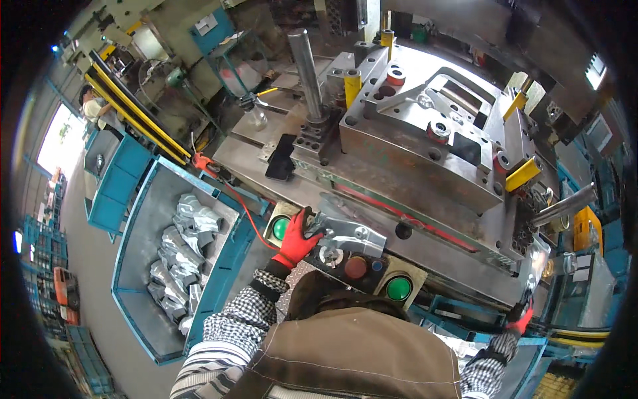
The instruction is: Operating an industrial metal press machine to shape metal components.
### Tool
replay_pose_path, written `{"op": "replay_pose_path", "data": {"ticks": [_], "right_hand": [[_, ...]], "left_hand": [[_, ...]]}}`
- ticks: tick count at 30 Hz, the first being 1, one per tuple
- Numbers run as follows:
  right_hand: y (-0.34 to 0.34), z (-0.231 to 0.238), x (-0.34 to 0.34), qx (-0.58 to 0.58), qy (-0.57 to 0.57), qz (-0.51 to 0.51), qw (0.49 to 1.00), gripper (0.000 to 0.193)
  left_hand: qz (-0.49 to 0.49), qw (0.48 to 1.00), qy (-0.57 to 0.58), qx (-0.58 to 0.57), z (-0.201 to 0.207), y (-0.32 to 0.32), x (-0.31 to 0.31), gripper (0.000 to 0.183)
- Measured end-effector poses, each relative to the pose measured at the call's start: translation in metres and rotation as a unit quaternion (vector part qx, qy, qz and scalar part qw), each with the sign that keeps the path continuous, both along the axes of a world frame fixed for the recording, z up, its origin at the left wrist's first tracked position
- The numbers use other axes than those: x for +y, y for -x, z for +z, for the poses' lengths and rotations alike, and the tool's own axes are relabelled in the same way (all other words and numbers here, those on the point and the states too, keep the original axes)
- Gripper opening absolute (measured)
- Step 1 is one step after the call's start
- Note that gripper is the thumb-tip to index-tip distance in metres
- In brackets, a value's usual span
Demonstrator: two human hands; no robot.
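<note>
At the press's near edge, left hand (297, 241) grips a stamped part (345, 233) above the button panel (372, 269). Right hand (520, 319) low at far right, grip unclear. Die (425, 143) looks empty; part out, not yet in left bin (143, 219).

a bent, shiny stamped metal part (349, 233) — lying flat above the control buttons.

There are two green buttons (399, 288), one red button (355, 267), two gloved hands (297, 238) and one blue bin (136, 219).
</note>
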State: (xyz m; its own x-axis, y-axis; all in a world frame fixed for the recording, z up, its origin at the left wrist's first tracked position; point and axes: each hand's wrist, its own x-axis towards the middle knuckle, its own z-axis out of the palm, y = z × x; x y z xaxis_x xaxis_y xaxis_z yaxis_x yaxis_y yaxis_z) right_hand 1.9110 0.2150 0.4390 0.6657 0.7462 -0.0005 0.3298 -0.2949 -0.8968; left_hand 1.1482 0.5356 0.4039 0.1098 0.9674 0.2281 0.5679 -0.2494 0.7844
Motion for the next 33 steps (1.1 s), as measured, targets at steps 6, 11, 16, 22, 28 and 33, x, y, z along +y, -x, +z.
{"op": "replay_pose_path", "data": {"ticks": [6,11,16,22,28,33], "right_hand": [[0.042,-0.027,-0.124,-0.252,-0.026,-0.072,0.965,0.057],[0.117,0.051,-0.061,-0.142,-0.085,-0.074,0.983,0.054],[0.198,0.186,0.114,-0.108,-0.171,0.09,0.975,0.052],[0.203,0.28,0.331,0.004,-0.167,0.35,0.922,0.044],[0.121,0.273,0.487,0.089,0.056,0.366,0.925,0.038],[0.107,0.23,0.565,-0.146,0.091,0.545,0.821,0.038]], "left_hand": [[-0.024,0.999,0.043,0.018,-0.044,0.003,0.021,0.07],[-0.008,0.997,0.052,0.054,-0.035,-0.008,0.026,0.058],[0.001,0.998,0.014,0.067,-0.048,-0.011,0.023,0.066],[-0.01,0.999,0.007,0.053,-0.029,-0.013,0.011,0.074],[0.006,0.995,-0.049,0.084,-0.016,-0.016,0.007,0.073],[-0.002,0.997,-0.019,0.075,-0.02,-0.006,0.012,0.068]]}}
